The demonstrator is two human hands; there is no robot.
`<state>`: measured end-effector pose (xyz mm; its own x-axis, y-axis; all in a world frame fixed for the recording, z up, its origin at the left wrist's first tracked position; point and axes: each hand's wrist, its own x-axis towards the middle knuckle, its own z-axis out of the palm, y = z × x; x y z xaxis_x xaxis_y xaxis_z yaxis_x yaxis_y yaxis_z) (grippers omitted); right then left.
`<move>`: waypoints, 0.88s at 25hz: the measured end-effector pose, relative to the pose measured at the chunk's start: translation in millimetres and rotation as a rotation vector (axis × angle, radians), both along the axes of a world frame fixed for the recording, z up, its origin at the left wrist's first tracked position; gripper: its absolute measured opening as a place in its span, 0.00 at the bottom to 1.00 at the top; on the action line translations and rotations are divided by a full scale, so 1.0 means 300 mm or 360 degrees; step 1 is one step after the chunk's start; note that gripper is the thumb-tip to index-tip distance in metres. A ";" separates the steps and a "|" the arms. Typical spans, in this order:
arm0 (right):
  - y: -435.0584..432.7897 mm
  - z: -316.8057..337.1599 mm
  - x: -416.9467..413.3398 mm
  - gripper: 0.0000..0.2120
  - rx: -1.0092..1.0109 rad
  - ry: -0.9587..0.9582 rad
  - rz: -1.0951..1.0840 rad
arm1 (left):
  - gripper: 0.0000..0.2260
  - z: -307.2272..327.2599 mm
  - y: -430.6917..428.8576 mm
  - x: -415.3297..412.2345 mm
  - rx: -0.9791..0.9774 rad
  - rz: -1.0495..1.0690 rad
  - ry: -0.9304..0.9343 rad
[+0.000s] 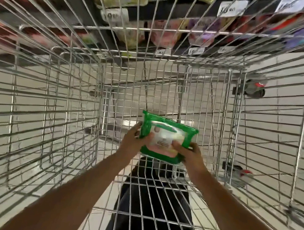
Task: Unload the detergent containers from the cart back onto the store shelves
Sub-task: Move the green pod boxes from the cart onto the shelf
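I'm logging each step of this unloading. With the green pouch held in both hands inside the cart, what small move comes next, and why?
Probably lift the green pouch straight up: left hand and right hand grip it inside the wire cart, whose walls stand between it and the shelves.

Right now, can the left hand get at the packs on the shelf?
Probably not: the left hand grips the pouch inside the cart, whose wire wall stands before the packs.

Bright even light, wide-angle bowing at edges, blurred shelves (pixel 174 24)
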<state>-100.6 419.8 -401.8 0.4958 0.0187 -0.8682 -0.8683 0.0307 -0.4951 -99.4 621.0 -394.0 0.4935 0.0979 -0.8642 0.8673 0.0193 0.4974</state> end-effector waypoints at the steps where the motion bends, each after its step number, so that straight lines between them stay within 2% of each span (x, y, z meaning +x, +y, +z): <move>1: -0.004 0.028 -0.001 0.22 0.0018 0.0017 -0.0052 | 0.21 0.027 0.008 0.008 -0.0028 0.0049 0.0015; 4: -0.011 0.147 0.011 0.22 0.0046 0.0048 -0.0104 | 0.28 0.136 0.005 0.036 -0.0244 0.0267 0.0119; 6: -0.019 0.234 0.028 0.21 0.0086 0.0047 -0.0082 | 0.27 0.217 -0.005 0.050 -0.0338 0.0328 0.0143; 10: -0.051 0.451 0.099 0.34 0.0073 -0.0008 -0.0020 | 0.24 0.426 -0.025 0.082 -0.0442 0.0212 0.0103; 14: -0.072 0.661 0.147 0.39 0.0081 -0.0172 -0.0071 | 0.21 0.639 -0.045 0.118 -0.0466 0.0279 -0.0248; 17: -0.060 0.797 0.166 0.42 0.0187 -0.0253 -0.0016 | 0.23 0.784 -0.043 0.136 -0.0437 0.0321 -0.0434; 22: -0.010 1.017 0.163 0.44 0.0185 -0.0612 0.0037 | 0.15 1.016 -0.012 0.102 -0.0338 0.0390 -0.0703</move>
